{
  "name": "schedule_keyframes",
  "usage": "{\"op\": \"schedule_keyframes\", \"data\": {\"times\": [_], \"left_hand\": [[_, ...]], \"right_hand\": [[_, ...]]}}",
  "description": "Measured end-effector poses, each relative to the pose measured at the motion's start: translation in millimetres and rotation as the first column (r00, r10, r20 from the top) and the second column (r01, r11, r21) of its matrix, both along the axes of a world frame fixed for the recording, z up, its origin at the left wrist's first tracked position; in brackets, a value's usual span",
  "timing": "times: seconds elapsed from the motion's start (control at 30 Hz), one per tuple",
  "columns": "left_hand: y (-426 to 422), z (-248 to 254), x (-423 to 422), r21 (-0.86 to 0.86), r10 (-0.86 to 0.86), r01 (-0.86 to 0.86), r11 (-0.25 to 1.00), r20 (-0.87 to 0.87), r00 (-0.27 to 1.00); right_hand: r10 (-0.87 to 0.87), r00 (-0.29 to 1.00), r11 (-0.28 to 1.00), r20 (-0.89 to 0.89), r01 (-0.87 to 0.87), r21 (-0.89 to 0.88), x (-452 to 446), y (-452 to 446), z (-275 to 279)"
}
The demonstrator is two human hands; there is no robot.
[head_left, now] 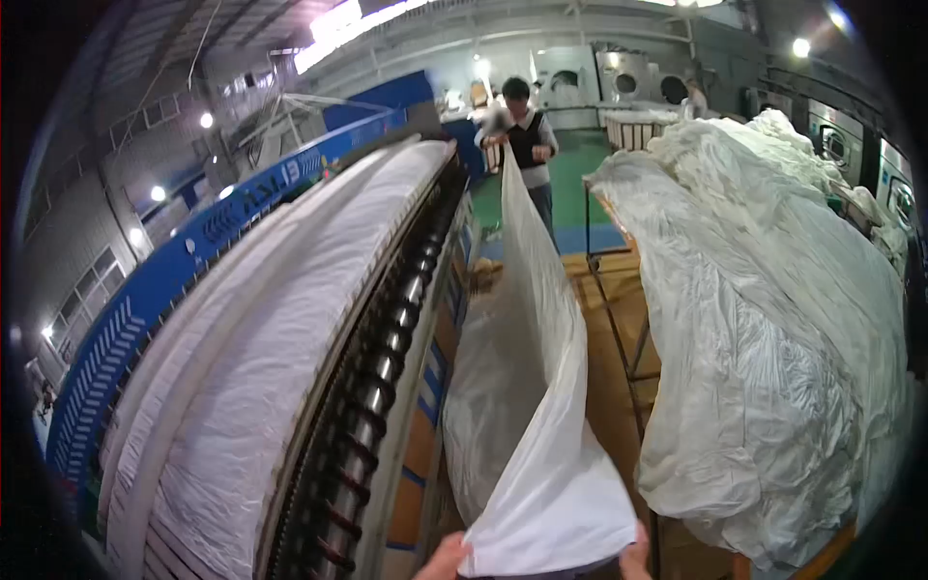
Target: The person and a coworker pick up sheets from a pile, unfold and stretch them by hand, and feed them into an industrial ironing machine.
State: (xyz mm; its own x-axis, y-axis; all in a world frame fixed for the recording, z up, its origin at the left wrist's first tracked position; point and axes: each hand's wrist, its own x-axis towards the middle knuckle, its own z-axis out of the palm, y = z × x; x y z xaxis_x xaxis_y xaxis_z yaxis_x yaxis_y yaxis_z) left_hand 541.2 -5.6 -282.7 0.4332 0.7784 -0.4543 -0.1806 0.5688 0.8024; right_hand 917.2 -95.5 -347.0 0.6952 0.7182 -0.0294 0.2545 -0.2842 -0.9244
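A long white sheet [551, 503] stretches away from me, its near edge pulled wide between my two hands. My left hand [447, 558] pinches the near left corner, close to the machine's front. At the near right corner, my right hand [634, 558] is closed on the cloth. The middle of the sheet sags low between the machine and the cart. A co-worker [527, 135] in a dark vest stands at the far end, one hand raised at the sheet's far end.
On my left runs a long ironing machine with a blue side panel [242, 208], a shiny roller [372, 396] and white cloth [251, 387] on its bed. A wheeled cart [633, 372] heaped with crumpled white linen [744, 387] stands right. Washing machines [570, 87] line the back.
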Motion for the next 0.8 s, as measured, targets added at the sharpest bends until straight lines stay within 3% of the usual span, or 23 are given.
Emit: {"op": "schedule_keyframes", "data": {"times": [0.03,0.07,0.1,0.13,0.2,0.23,0.27,0.3,0.33,0.37,0.43,0.53,0.63,0.67,0.7,0.73,0.77,0.8], "left_hand": [[-25,48,22,0.115,0.188,-0.195,0.974,0.074,0.979],[-42,3,8,0.067,0.196,-0.197,0.978,0.021,0.98],[-40,4,13,0.021,0.149,-0.149,0.989,0.019,0.989],[-38,14,24,-0.03,0.108,-0.108,0.994,0.021,0.994],[-56,35,36,-0.167,0.032,-0.028,0.986,0.021,0.999],[-79,35,38,-0.245,-0.007,0.013,0.97,0.023,1.0],[-65,-76,33,-0.006,-0.185,0.188,0.982,0.128,0.974],[-62,-49,36,-0.02,-0.181,0.191,0.981,0.249,0.951],[-61,-18,47,-0.176,-0.034,0.069,0.982,0.195,0.98],[-57,12,53,-0.192,0.038,-0.008,0.981,0.152,0.988],[-63,52,42,-0.152,0.129,-0.08,0.985,0.348,0.928],[-88,128,9,0.025,0.162,-0.184,0.983,0.362,0.918],[-110,156,-34,0.152,0.303,-0.364,0.919,0.317,0.899],[-116,164,-48,0.172,0.362,-0.435,0.884,0.337,0.869],[-121,174,-61,0.188,0.421,-0.505,0.842,0.355,0.834],[-129,196,-71,0.236,0.478,-0.553,0.799,0.307,0.823],[-134,213,-83,0.324,0.509,-0.574,0.752,0.268,0.818],[-139,225,-94,0.409,0.543,-0.586,0.699,0.231,0.808]], "right_hand": [[0.107,0.994,0.983,0.03,-0.11,0.148,6,2,46],[-0.01,0.952,0.948,-0.305,0.106,0.301,26,4,-7],[0.078,0.996,0.951,0.05,-0.089,0.297,20,-4,55],[0.023,0.982,0.977,0.187,-0.062,0.205,24,-8,71],[-0.066,0.956,0.97,0.285,-0.005,0.243,8,-21,144],[-0.062,0.979,0.946,0.195,-0.005,0.324,-9,-29,188],[-0.104,0.973,0.92,0.204,0.016,0.392,-17,-46,205],[-0.146,0.966,0.888,0.214,0.033,0.458,-25,-62,221],[-0.187,0.957,0.853,0.223,0.046,0.519,-33,-78,237],[-0.26,0.927,0.838,0.269,0.078,0.54,-43,-100,251],[-0.369,0.878,0.798,0.305,0.132,0.588,-66,-133,284],[-0.438,0.843,0.73,0.313,0.131,0.671,-111,-164,319],[-0.362,0.826,0.832,0.432,0.077,0.55,-109,-193,277],[-0.352,0.845,0.813,0.403,0.063,0.579,-121,-189,269],[-0.237,0.952,0.87,0.191,0.121,0.477,-132,-195,263],[-0.219,0.926,0.924,0.307,0.095,0.372,-143,-193,264],[-0.108,0.914,0.928,0.391,-0.049,0.37,-153,-190,260],[-0.068,0.949,0.931,0.307,-0.05,0.361,-158,-182,240]]}}
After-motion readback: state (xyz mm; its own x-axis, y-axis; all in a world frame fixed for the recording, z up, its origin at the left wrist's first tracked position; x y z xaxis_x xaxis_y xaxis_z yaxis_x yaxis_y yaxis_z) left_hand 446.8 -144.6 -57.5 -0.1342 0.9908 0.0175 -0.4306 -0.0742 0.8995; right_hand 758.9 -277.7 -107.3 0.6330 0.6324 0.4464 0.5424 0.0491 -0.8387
